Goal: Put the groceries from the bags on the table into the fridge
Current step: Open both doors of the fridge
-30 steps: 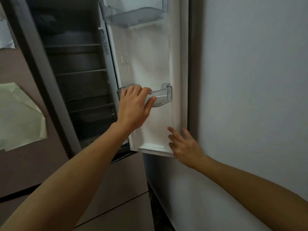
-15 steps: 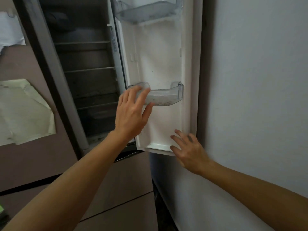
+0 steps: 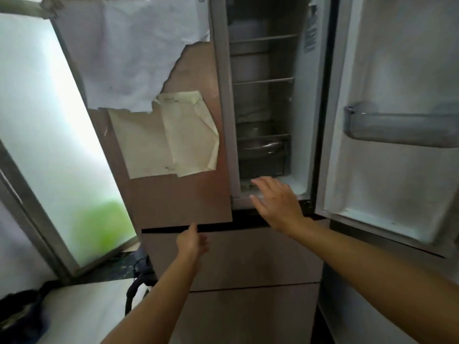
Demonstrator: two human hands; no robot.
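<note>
The fridge stands in front of me with its right door swung wide open; a clear door bin hangs on its inner side. Inside, dim wire shelves and a drawer show, with no groceries visible. My left hand reaches to the bottom edge of the shut left door, fingertips at the dark gap below it, fingers loosely apart. My right hand hovers open, fingers spread, in front of the compartment's lower sill. Neither hand holds anything. No bags or table are in view.
Torn white and yellowish papers are stuck on the left door. Two brown lower drawers sit under the doors. A frosted window fills the left. A white counter at lower left carries a dark object and a black cable.
The view has swung left. My left hand let go of the door bin and dropped to the left door's bottom edge. My right hand left the right door's lower corner and moved before the open compartment.
</note>
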